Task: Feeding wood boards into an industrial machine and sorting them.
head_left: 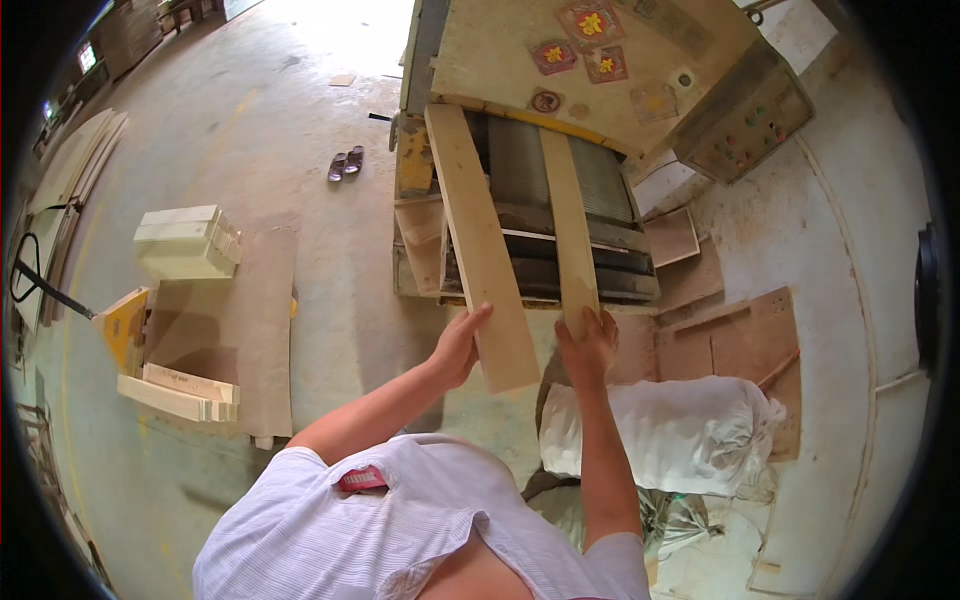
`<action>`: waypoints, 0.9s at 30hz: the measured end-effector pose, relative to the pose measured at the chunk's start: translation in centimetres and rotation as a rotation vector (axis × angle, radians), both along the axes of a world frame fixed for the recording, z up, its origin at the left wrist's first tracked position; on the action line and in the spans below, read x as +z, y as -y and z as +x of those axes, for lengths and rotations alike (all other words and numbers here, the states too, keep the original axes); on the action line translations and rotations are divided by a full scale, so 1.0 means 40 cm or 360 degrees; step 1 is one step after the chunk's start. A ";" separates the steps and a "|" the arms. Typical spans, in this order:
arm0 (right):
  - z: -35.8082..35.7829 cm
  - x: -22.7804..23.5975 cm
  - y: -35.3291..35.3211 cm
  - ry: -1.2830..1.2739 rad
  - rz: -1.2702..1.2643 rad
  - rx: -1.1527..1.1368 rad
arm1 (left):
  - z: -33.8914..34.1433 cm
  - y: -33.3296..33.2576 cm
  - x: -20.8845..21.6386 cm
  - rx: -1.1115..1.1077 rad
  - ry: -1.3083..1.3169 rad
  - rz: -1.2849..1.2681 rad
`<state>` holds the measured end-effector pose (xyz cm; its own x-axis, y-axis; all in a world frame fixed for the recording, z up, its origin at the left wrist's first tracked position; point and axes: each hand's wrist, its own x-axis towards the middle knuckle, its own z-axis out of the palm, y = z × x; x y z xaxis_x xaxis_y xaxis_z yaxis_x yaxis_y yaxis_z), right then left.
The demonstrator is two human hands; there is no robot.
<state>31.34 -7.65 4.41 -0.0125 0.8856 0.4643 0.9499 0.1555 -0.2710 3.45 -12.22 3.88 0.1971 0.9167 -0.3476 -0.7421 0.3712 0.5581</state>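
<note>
Two pale wooden boards lie side by side, their far ends on the bed of a large woodworking machine (600, 290) and their near ends jutting toward me. The wider board (485, 250) is on the left and tilts toward its side, showing an edge. My left hand (462, 348) grips that board by its left edge, close to the near end. The narrower board (568, 220) is at the right. Closed around its near end is my right hand (588, 345). Some fingers are hidden beneath the boards.
A control box (745, 125) with buttons hangs at the machine's right. Stuffed white sacks (660, 430) lie beside my right arm. At left, a yellow pallet jack (122, 330) stands by stacked wood blocks (185, 243) and short boards (180, 393). Sandals (346, 163) lie on the floor.
</note>
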 end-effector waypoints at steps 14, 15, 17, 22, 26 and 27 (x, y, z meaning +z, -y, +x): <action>-0.031 0.002 -0.121 0.0379 0.0043 -0.0139 | -0.003 0.022 0.002 -0.0135 -0.0096 0.0024; -0.048 0.007 -0.115 0.0371 0.0049 -0.0118 | -0.008 0.021 -0.003 -0.0178 -0.0097 0.0025; -0.081 0.043 -0.083 0.0069 -0.0072 -0.0022 | -0.023 0.022 -0.008 -0.0230 -0.0119 -0.0026; -0.234 0.177 0.133 -0.0208 -0.0184 0.0556 | -0.037 0.035 0.013 -0.0230 -0.0058 -0.0084; -0.339 0.194 0.210 -0.0035 -0.0500 0.0444 | -0.038 0.013 -0.043 -0.0299 0.0021 0.0042; -0.334 0.187 0.219 -0.0031 -0.0542 0.0414 | -0.034 0.024 -0.039 -0.0326 0.0039 0.0003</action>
